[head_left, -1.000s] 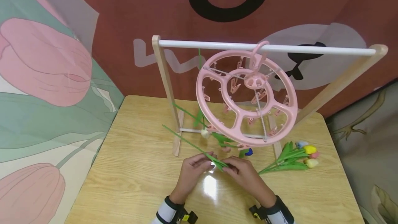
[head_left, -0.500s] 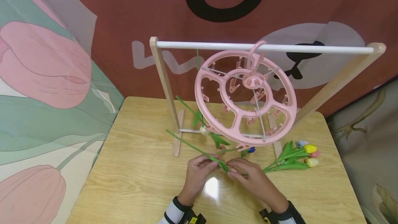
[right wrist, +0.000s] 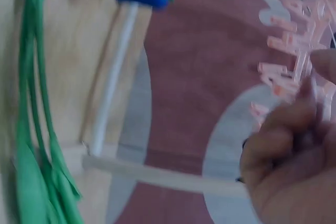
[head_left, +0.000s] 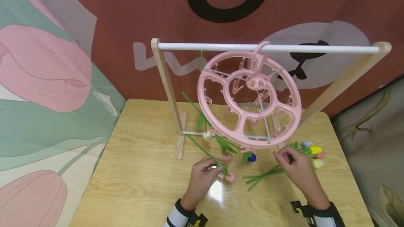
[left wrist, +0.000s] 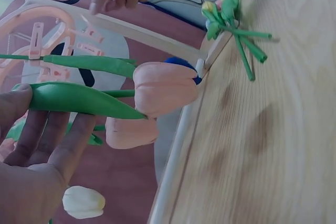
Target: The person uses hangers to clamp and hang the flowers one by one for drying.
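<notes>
Hands point(head_left: 203, 173) point(head_left: 298, 166) farther apart, held pink tulip point(head_left: 231, 177) with stem point(head_left: 198, 145) partly hidden.

I can't read a word, brand or number anywhere from here. The nearest thing to lettering is a pale zigzag point(head_left: 180, 67) on the brown backdrop point(head_left: 126, 83) — a wooden post point(head_left: 167, 86) stands across it, and whether it spells anything I can't tell. The gadgets point(head_left: 202, 219) strapped at the wrists show yellow spots point(head_left: 197, 222) — too small for making out print.
</notes>
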`<state>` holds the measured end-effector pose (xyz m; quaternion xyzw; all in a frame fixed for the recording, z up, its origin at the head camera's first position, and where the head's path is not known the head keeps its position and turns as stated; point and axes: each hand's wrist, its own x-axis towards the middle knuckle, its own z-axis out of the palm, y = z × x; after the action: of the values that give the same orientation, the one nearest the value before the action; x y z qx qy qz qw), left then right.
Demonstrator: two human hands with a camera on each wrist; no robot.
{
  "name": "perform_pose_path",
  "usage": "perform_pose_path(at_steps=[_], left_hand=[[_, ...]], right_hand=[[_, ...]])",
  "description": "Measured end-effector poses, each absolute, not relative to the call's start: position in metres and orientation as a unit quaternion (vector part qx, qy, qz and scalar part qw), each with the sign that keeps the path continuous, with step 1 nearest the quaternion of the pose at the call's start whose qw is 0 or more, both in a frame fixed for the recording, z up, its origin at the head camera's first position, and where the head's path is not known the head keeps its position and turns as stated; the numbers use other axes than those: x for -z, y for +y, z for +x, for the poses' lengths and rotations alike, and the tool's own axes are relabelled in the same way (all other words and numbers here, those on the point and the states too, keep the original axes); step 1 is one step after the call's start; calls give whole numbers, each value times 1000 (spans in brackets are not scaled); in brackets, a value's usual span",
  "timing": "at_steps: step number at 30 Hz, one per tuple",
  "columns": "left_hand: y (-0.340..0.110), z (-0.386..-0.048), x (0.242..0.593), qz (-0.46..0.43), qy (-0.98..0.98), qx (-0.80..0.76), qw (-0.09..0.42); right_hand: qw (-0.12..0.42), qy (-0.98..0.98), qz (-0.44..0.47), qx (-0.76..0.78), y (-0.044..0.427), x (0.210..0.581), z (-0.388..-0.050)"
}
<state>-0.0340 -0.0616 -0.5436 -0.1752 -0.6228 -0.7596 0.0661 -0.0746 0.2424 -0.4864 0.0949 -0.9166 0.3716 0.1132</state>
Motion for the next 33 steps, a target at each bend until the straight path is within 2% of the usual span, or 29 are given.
perform_pose_path(at_steps=[3,5,13,24,28,33], left_hand=[[-62,-36,543,-217,-617,752,79],[-61,-37,543,-239,-615,746,91],[-55,-33,535,-256,-686,667,134],[-48,-29,523,-311,-722,590,182],[-46,-29,521,-320,-724,582,188],[-43,-28,523,-333,-714,587,187]], right_hand=[[109,-921,27,-373,248,476,-79],[99,-919,13,-382,249,471,-83],[134,-877,69,-457,242,466,-103],[141,-806,128,-561,233,460,-109],[136,-801,120,-570,228,460,-104],[166,-818,87,-544,219,461,-95]])
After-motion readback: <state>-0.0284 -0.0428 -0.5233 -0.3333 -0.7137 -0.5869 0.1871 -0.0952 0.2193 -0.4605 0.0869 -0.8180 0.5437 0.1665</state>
